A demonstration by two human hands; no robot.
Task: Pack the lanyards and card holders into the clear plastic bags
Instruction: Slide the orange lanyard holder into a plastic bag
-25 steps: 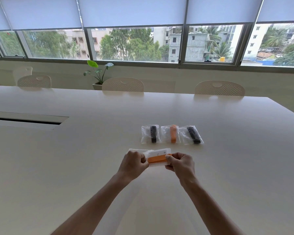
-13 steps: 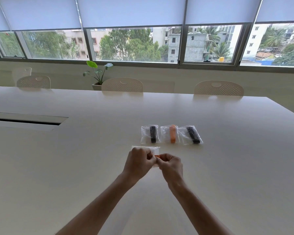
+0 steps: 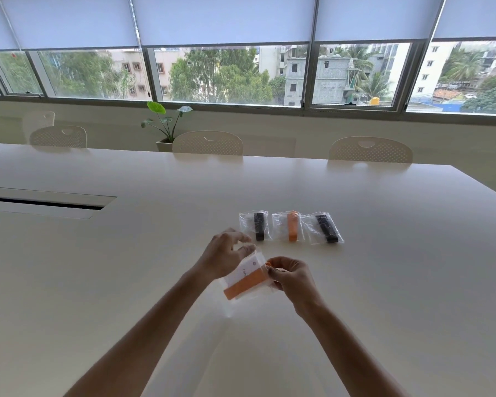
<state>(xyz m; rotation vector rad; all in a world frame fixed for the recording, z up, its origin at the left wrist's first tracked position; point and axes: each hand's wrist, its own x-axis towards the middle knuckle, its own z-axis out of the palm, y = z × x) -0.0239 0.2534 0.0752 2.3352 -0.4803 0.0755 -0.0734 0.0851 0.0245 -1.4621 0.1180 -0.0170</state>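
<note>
My right hand [image 3: 291, 277] pinches the clear bag [image 3: 245, 282] holding an orange lanyard [image 3: 242, 285]; the left hand's [image 3: 226, 255] grip hangs loose beside it. Three packed bags [image 3: 291, 227] lie just beyond on the wide tabletop [image 3: 98, 267].

Single head-mounted, wide-angle view, looking forward and slightly downward across a pale table [image 3: 384, 282] toward a row of chairs [image 3: 207, 143] and a window wall [image 3: 229, 75] on the far side. Both forearms enter from the lower edge and the hands meet close to the lens near frame centre, while the far table edge and windows lie well beyond. Straight lines bow toward the margins; no second view is provided.
</note>
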